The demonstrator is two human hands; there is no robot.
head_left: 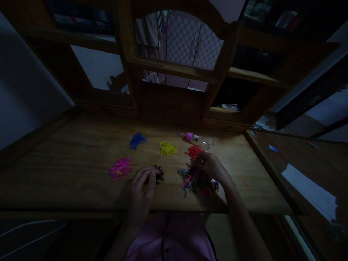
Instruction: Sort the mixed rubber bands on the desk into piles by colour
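Small coloured rubber bands lie sorted in piles on the wooden desk. My left hand (144, 185) is at the black pile (160, 174), thumb and index fingertips brought together at its left edge. Whether a band is between them I cannot make out. My right hand (210, 165) hovers at the upper edge of a mixed-colour pile (197, 181), fingers curled and pinched; what they hold is hidden in the dim light. Just beyond it sits the red pile (194, 150). Further left are the yellow pile (168, 149), the blue pile (137, 140) and the pink pile (120, 168).
A clear bottle with a pink cap (202, 140) lies on its side behind the red pile. A wooden shelf unit (171, 103) rises at the desk's back. White paper (310, 190) and a small blue card (273, 148) rest on the lower surface to the right.
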